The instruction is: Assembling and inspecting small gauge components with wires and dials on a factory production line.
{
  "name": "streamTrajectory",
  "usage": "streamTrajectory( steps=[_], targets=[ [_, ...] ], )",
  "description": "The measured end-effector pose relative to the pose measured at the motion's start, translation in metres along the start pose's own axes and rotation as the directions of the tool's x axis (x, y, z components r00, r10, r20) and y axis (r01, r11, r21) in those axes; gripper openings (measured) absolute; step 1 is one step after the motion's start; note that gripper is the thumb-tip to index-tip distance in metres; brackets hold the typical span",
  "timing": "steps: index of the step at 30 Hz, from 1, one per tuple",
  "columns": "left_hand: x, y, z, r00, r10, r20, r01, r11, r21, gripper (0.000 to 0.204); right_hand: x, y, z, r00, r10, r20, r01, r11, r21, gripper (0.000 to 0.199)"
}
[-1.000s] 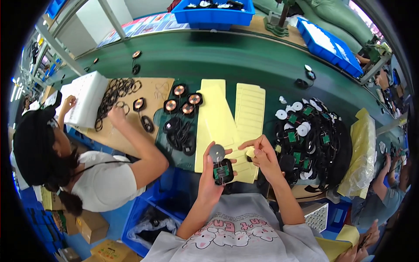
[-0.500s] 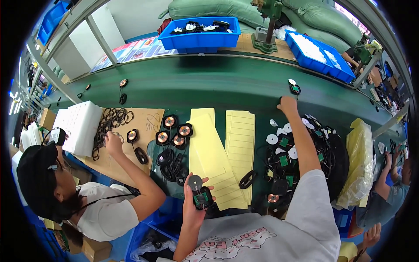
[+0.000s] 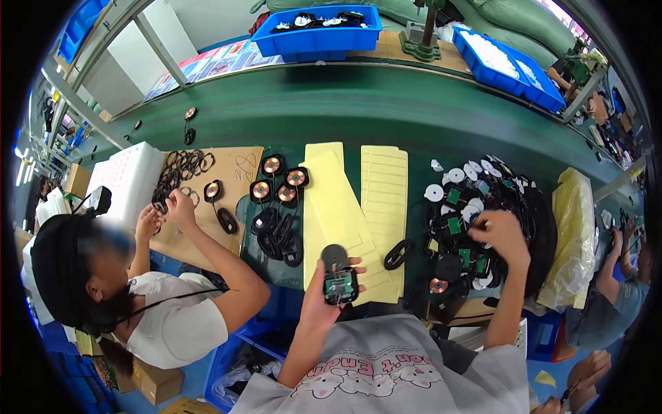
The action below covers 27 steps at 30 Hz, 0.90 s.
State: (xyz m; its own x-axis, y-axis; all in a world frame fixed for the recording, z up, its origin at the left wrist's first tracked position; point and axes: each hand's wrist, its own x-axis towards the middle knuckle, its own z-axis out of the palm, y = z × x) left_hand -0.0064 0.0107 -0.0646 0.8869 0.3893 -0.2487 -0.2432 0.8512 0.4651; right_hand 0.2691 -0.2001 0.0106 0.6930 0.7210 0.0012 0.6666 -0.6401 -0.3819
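Note:
In my left hand (image 3: 317,300) rests a round black plastic housing (image 3: 354,285) with a green circuit board (image 3: 339,286) in its face. A dark grey disc (image 3: 334,257) stands up beyond the housing, beside my fingers. My right hand (image 3: 507,234) is over the pile of parts at the right, fingers bent and pointing left. Motion smears those fingertips, so whether they grip anything is unclear. The pile holds green-board housings (image 3: 454,225), white discs (image 3: 434,192) and black cables. A coiled black cable (image 3: 398,254) lies between my hands.
Yellow card sheets (image 3: 383,200) lie ahead, with copper-coil units (image 3: 296,177) to their left. A green conveyor belt (image 3: 310,96) runs behind, with blue bins (image 3: 317,45) beyond. At left, a co-worker (image 3: 172,310) handles black rings. A yellow plastic bag (image 3: 565,234) borders the pile.
My right hand has come back from the belt to the pile, and the white-disc unit no longer shows on the belt. My left hand has shifted right with the housing. The co-worker's hands have come together.

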Motion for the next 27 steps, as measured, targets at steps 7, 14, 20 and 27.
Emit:
streamTrajectory(
  steps=[7,14,20,27],
  targets=[
    [-0.012,-0.009,0.033,1.0,0.01,-0.008,-0.009,0.996,0.086,0.049,-0.042,-0.048,0.006,0.976,0.199,-0.091,-0.174,0.958,0.228,0.024],
    [-0.025,-0.014,0.034,1.0,-0.001,-0.018,0.003,0.996,0.092,0.049,0.098,-0.011,0.039,0.816,-0.202,-0.542,0.106,0.974,-0.202,0.026],
    [-0.035,-0.016,0.033,1.0,0.016,0.001,-0.016,0.998,0.061,0.048,0.222,0.074,0.107,0.977,0.165,0.131,-0.062,0.818,-0.571,0.044],
    [-0.039,-0.007,0.002,0.995,-0.03,-0.096,0.025,0.999,-0.048,0.047,0.054,0.027,0.019,0.953,0.061,-0.297,0.172,0.698,0.695,0.022]
  ],
)
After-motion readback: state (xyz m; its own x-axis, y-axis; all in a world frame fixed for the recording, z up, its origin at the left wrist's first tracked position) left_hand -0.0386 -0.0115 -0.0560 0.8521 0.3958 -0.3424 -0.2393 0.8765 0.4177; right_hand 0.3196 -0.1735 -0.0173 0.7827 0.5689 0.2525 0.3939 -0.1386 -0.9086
